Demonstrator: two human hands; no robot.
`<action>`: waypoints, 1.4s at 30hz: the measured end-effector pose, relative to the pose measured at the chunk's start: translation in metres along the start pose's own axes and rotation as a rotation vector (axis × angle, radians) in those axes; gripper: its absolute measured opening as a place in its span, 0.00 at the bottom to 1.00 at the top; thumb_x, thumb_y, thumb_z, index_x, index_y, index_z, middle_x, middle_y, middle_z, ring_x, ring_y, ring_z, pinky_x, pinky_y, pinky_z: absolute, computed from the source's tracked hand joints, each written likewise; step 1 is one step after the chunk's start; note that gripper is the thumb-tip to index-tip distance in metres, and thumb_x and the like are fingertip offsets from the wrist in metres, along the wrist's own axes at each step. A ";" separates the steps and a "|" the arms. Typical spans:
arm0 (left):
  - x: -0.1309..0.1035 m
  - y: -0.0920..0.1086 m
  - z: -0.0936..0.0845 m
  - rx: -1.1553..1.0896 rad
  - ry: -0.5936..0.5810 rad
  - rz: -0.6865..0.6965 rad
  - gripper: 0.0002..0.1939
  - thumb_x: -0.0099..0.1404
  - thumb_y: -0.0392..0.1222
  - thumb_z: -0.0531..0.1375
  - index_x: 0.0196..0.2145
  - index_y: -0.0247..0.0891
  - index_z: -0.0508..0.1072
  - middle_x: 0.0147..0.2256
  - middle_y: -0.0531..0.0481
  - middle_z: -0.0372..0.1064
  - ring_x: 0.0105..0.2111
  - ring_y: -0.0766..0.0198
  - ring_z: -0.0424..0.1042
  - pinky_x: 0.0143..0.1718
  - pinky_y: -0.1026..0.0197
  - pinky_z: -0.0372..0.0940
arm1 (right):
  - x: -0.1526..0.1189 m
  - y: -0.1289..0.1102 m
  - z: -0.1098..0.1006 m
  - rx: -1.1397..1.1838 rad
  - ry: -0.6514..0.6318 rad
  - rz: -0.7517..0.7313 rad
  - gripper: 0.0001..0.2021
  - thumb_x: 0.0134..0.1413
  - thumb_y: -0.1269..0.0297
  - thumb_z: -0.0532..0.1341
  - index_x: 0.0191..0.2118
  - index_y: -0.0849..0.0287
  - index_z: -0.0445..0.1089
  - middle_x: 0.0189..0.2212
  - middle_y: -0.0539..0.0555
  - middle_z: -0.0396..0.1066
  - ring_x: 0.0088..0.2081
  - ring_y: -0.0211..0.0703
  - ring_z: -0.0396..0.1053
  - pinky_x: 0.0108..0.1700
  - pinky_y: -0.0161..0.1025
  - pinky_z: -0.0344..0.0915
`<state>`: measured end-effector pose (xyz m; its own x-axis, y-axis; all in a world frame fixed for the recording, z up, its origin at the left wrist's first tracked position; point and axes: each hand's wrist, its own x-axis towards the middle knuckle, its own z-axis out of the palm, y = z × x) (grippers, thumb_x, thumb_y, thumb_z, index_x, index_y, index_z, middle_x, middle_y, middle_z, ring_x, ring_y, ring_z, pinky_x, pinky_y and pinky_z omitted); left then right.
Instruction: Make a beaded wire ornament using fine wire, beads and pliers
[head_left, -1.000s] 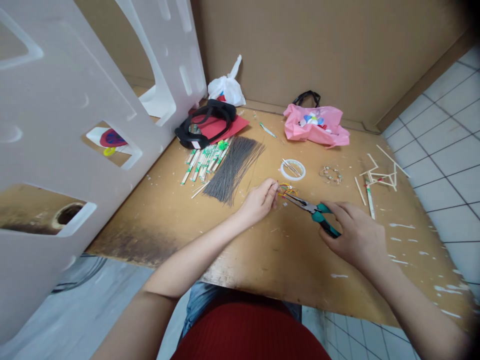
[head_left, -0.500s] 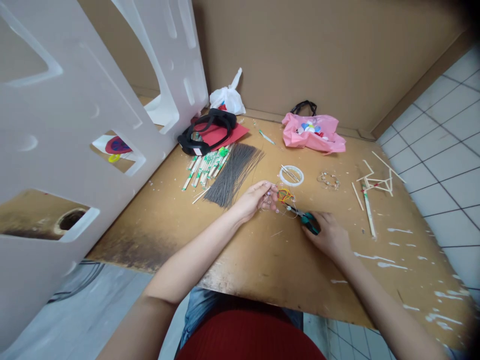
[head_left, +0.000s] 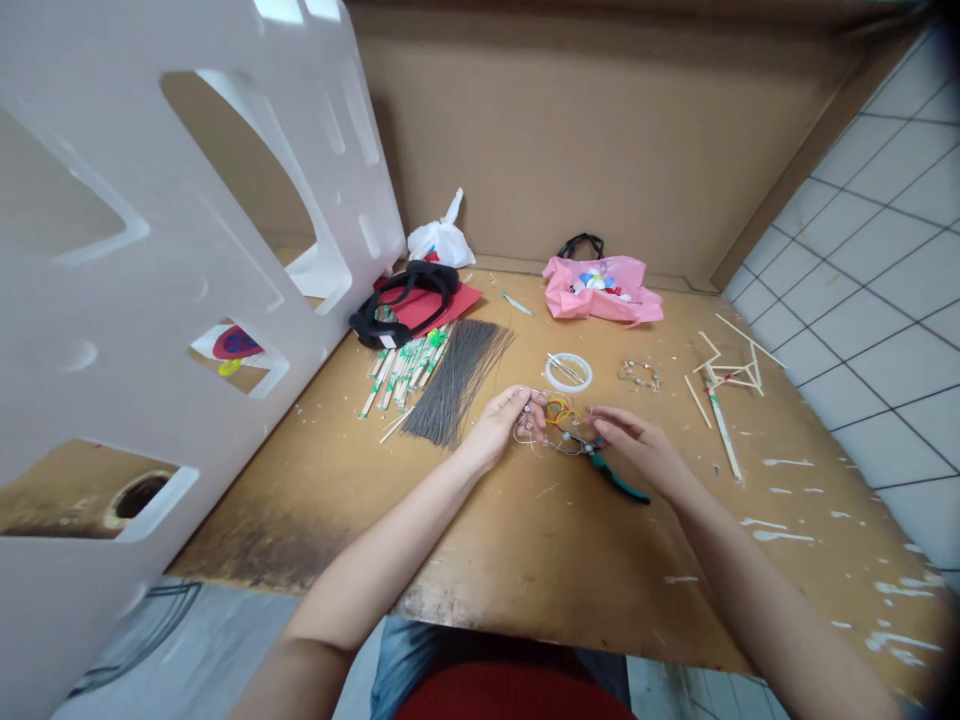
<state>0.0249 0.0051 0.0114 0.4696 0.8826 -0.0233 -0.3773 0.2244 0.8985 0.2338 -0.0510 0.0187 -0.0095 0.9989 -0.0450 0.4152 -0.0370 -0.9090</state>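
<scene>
My left hand (head_left: 501, 422) pinches a thin beaded wire (head_left: 528, 410) with small purplish beads, its fingers closed around it. The wire loops hang over the table near some yellow and red rubber bands (head_left: 558, 410). To the right, my right hand (head_left: 634, 440) hovers beside the bands and wire, fingers stretched forward, thumb and index finger apart. The green-and-black handled pliers (head_left: 619, 480) lie on the table just below that hand, out of its grip. Their jaws are partly hidden among the wire loops.
A white ring (head_left: 568, 373) with metal sticks on it and a beaded wire circle (head_left: 640, 376) lie beyond my hands. Grey wires (head_left: 454, 385), wrapped chopsticks (head_left: 405, 370) and a black strap (head_left: 405, 300) sit left. A pink bag (head_left: 604, 290) stands behind; a stick frame (head_left: 731, 375) lies right.
My right hand has let go of the pliers, which now lie on the table, and has moved toward the beaded wire. My left hand keeps its hold. The camera view has tilted up.
</scene>
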 end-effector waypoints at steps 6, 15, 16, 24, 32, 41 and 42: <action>0.005 0.029 0.008 0.166 -0.009 0.138 0.21 0.59 0.56 0.57 0.36 0.32 0.67 0.28 0.48 0.71 0.24 0.67 0.71 0.30 0.63 0.65 | 0.022 -0.055 0.009 0.296 -0.077 -0.038 0.16 0.47 0.52 0.61 0.37 0.60 0.73 0.32 0.54 0.76 0.32 0.39 0.70 0.36 0.38 0.66; 0.012 0.064 0.013 0.748 -0.044 0.428 0.10 0.57 0.41 0.61 0.38 0.36 0.71 0.33 0.49 0.70 0.33 0.67 0.68 0.36 0.65 0.62 | 0.035 -0.087 0.009 0.126 -0.151 -0.115 0.11 0.46 0.57 0.60 0.32 0.60 0.72 0.26 0.53 0.73 0.27 0.38 0.69 0.21 0.32 0.63; 0.014 0.063 0.013 0.791 -0.031 0.436 0.08 0.58 0.40 0.60 0.35 0.36 0.71 0.31 0.50 0.69 0.31 0.67 0.67 0.34 0.65 0.62 | 0.035 -0.089 0.011 0.124 -0.154 -0.112 0.11 0.46 0.58 0.60 0.31 0.61 0.72 0.25 0.53 0.72 0.26 0.38 0.68 0.21 0.32 0.63; 0.021 0.053 0.003 0.567 -0.101 0.189 0.08 0.59 0.43 0.58 0.32 0.35 0.65 0.21 0.55 0.66 0.21 0.69 0.68 0.26 0.66 0.62 | 0.041 -0.079 0.015 0.204 -0.070 -0.029 0.14 0.43 0.58 0.63 0.35 0.62 0.72 0.17 0.47 0.67 0.18 0.34 0.64 0.19 0.32 0.59; 0.024 0.058 -0.001 0.440 -0.016 0.213 0.11 0.60 0.46 0.58 0.31 0.35 0.64 0.23 0.54 0.68 0.23 0.69 0.70 0.29 0.65 0.64 | 0.050 -0.076 0.001 0.341 -0.059 -0.054 0.18 0.45 0.56 0.63 0.43 0.59 0.70 0.34 0.56 0.75 0.30 0.39 0.71 0.27 0.35 0.65; 0.019 0.058 0.007 0.448 -0.007 0.231 0.12 0.60 0.48 0.58 0.32 0.35 0.63 0.24 0.53 0.69 0.24 0.68 0.71 0.30 0.64 0.65 | 0.051 -0.074 0.008 0.313 -0.021 -0.042 0.12 0.37 0.59 0.66 0.30 0.58 0.69 0.27 0.52 0.74 0.29 0.41 0.73 0.38 0.42 0.69; 0.019 0.058 0.008 0.449 -0.010 0.232 0.12 0.60 0.48 0.58 0.32 0.35 0.63 0.24 0.53 0.69 0.24 0.68 0.71 0.30 0.63 0.65 | 0.051 -0.073 0.009 0.316 -0.011 -0.046 0.12 0.36 0.59 0.66 0.29 0.58 0.68 0.26 0.51 0.73 0.28 0.40 0.72 0.37 0.42 0.69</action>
<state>0.0181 0.0320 0.0662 0.4229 0.8835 0.2016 -0.0930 -0.1790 0.9795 0.1946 0.0022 0.0791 -0.0321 0.9995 -0.0033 0.1114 0.0003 -0.9938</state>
